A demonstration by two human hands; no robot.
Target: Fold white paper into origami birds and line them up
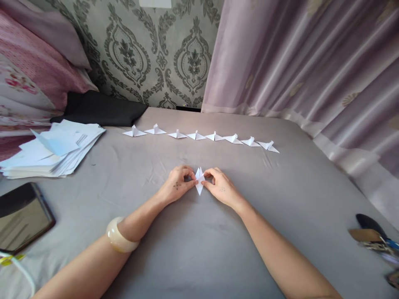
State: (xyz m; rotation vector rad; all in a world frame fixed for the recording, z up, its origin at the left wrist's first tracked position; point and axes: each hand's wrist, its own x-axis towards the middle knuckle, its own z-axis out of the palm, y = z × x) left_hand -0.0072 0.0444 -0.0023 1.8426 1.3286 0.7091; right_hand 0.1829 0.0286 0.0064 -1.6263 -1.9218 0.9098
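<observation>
Between my two hands is a small white folded paper [200, 185], diamond-shaped with a split upper tip. My left hand [178, 182] pinches its left corner between thumb and fingers. From the other side, my right hand [222, 187] pinches the right corner the same way. The paper's lower point faces me, just over the grey cloth surface [199, 249]; whether it touches the cloth I cannot tell. Beyond my hands stands a row of several white folded paper figures [196, 136] with spread wings and a raised middle.
At the left lie a stack of paper sheets [62, 145], a dark phone-like device [26, 216] and a white cable [23, 270]. A black folded item [102, 109] rests behind the stack. Keys [374, 241] and small objects lie at the right edge, near the pinkish curtain [296, 54].
</observation>
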